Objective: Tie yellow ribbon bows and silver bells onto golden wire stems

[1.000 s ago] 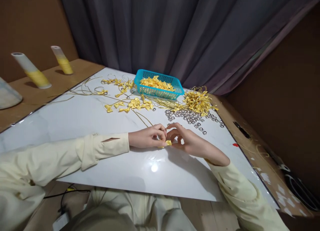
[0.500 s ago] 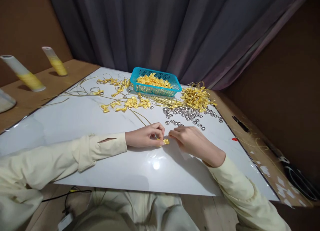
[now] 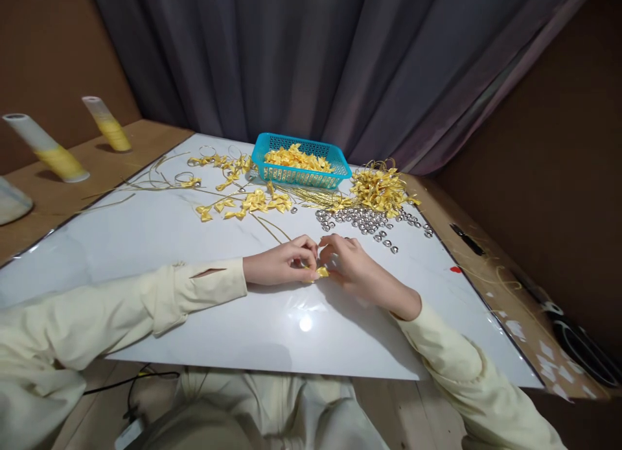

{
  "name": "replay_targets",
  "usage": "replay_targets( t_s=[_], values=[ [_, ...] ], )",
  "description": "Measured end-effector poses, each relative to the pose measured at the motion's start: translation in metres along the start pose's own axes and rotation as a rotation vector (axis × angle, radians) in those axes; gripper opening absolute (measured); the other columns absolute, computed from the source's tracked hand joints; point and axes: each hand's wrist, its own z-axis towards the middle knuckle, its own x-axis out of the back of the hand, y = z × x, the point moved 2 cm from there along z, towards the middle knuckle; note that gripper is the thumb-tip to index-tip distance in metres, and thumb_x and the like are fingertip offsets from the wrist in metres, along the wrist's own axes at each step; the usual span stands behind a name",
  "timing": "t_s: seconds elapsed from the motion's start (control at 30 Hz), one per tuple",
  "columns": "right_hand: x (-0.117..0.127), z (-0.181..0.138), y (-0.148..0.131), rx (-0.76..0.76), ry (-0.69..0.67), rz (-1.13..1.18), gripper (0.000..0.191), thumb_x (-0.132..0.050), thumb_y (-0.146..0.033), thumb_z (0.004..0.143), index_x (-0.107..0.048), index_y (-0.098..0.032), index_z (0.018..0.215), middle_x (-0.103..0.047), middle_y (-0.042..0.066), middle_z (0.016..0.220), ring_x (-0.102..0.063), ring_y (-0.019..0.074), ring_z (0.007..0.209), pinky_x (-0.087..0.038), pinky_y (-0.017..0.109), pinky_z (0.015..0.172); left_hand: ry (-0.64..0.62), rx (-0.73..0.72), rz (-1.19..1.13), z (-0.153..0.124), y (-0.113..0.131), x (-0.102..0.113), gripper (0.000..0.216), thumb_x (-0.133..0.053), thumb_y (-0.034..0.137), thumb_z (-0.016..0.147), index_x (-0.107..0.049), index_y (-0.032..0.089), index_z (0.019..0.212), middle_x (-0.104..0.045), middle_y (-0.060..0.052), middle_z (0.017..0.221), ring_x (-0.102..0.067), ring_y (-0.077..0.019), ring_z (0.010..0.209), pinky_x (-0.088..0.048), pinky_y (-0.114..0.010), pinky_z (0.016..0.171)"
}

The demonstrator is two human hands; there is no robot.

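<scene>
A small yellow ribbon bow (image 3: pixel 322 272) is pinched between the thumb and fingers of my left hand (image 3: pixel 284 262), just above the white table. A gold cord (image 3: pixel 272 229) runs from behind that hand towards the back left. My right hand (image 3: pixel 357 272) is curled close against the bow's right side, its thumb at the bow's edge and its index fingertip near my left fingertips. Whatever its fingers grip is too small or hidden to name. Behind my right hand lie many silver heart-like beads (image 3: pixel 364 221).
A blue basket (image 3: pixel 301 178) of yellow bows stands at the back. Right of it is a heap of bows on cords (image 3: pixel 381 189); loose bows (image 3: pixel 257 201) lie left. Ribbon spools (image 3: pixel 61 161) stand far left. Black-handled scissors (image 3: pixel 583 353) and a dark tool (image 3: pixel 467 239) lie right.
My right hand has moved slightly left and up to the bow, and its index finger has lifted. Several beads near its fingertips are now hidden behind it. My left hand still holds the bow.
</scene>
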Motion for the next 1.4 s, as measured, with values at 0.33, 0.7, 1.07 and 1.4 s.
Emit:
replay_targets(
  t_s=[0.33, 0.7, 1.07, 1.4],
  values=[
    [-0.001, 0.005, -0.002, 0.158, 0.131, -0.100, 0.019, -0.045, -0.009, 0.087, -0.061, -0.019, 0.084, -0.062, 0.007, 0.095, -0.046, 0.0210, 0.091, -0.028, 0.034, 0.076, 0.006, 0.024, -0.027, 0.000, 0.000, 0.005, 0.017, -0.060, 0.032, 0.080, -0.060, 0.016, 0.075, -0.038, -0.002, 0.095, -0.044, -0.0150, 0.093, -0.036, -0.030, 0.089],
    [-0.004, 0.004, -0.003, 0.062, 0.159, -0.015, 0.027, -0.039, -0.007, 0.083, -0.060, -0.015, 0.070, -0.047, 0.001, 0.056, -0.043, 0.0147, 0.060, -0.030, 0.030, 0.069, -0.005, 0.039, -0.030, 0.000, 0.000, 0.006, 0.022, -0.062, 0.036, 0.078, -0.059, 0.016, 0.071, -0.039, -0.002, 0.093, -0.046, -0.0163, 0.094, -0.037, -0.030, 0.090],
    [-0.011, 0.004, -0.013, 0.145, 0.285, -0.151, 0.024, -0.038, 0.000, 0.070, -0.053, -0.016, 0.060, -0.042, 0.000, 0.052, -0.036, 0.0154, 0.057, -0.028, 0.029, 0.066, -0.074, 0.055, -0.021, 0.002, 0.002, 0.005, 0.020, -0.064, 0.032, 0.077, -0.059, 0.015, 0.067, -0.039, -0.003, 0.095, -0.046, -0.0155, 0.093, -0.040, -0.029, 0.089],
    [-0.010, 0.007, -0.015, 0.011, 0.230, -0.003, 0.025, -0.039, 0.002, 0.064, -0.050, -0.017, 0.053, -0.037, -0.004, 0.048, -0.030, 0.0116, 0.049, -0.030, 0.027, 0.066, -0.097, 0.020, 0.032, 0.002, 0.002, 0.004, 0.017, -0.062, 0.029, 0.077, -0.057, 0.015, 0.067, -0.038, -0.003, 0.094, -0.044, -0.0160, 0.096, -0.037, -0.028, 0.094]
  ],
)
